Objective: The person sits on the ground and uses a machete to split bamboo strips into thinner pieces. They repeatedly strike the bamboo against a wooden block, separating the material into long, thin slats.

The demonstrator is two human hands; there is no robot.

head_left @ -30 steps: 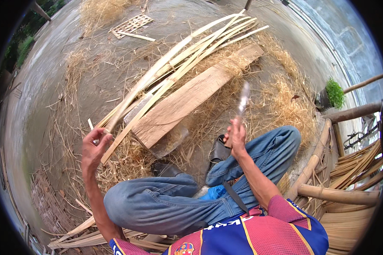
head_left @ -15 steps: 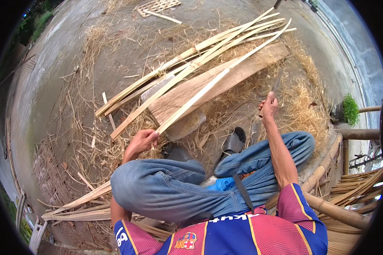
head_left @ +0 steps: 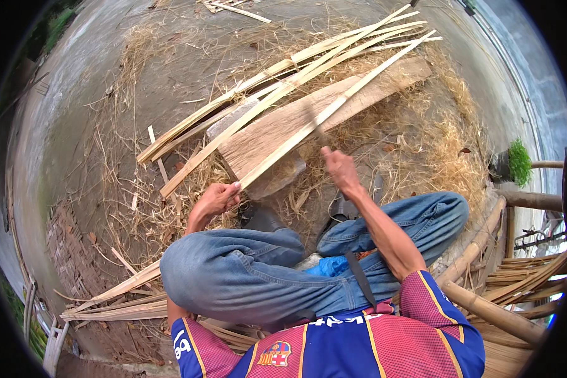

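Our left hand (head_left: 217, 198) grasps the near end of a long pale strip (head_left: 375, 74), pinched between thumb and fingers just above our left knee. The strip slants up and away to the right, over the board (head_left: 277, 129), its far end reaching past the board's upper edge. Our right hand (head_left: 341, 169) is clenched around a knife (head_left: 315, 123), whose blade is blurred and points up and a little left, crossing the strip in our view; we cannot tell whether it touches the strip. The board lies aslant in front of us, with a stone (head_left: 277, 179) at its near end. Beyond it, more strips (head_left: 200, 159) lie in a loose pile, running roughly the same way, a few overlapping the board's left side. Curled shavings (head_left: 447, 157) cover the ground around the board, thickest on the right. We sit with both knees bent, in blue jeans (head_left: 233, 268), a dark shoe (head_left: 264, 220) near the stone. To the right stands a green plant (head_left: 518, 162) in a dark pot, near some bamboo poles (head_left: 491, 309).
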